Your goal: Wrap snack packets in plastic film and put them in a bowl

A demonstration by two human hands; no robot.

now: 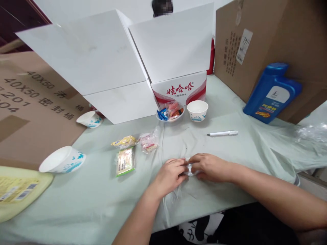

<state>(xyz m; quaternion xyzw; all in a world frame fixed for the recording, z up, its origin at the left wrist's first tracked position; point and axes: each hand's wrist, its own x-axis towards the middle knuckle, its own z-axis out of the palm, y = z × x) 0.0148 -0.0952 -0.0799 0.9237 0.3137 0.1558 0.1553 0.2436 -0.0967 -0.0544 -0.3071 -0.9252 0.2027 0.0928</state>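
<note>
1. Head view: left hand (172, 172), fingers curled, grips clear plastic (189, 169); right hand (209, 167) grips its other side.
2. Plastic between hands, partly hidden, above green tablecloth (102, 200).
3. Pen (222, 133), paper bowl (198, 116) beyond.

Behind the white box (178, 41) rises a plain, pale wall (84, 6). Beyond the box to its left is a dark red surface (17, 20), too cropped to identify. Brown cardboard flanks the box: a printed carton (30, 78) on its left, a taller carton (258, 41) on its right. Before it spreads the desk (97, 200), under creased pale green cloth, in soft, diffuse light.
</note>
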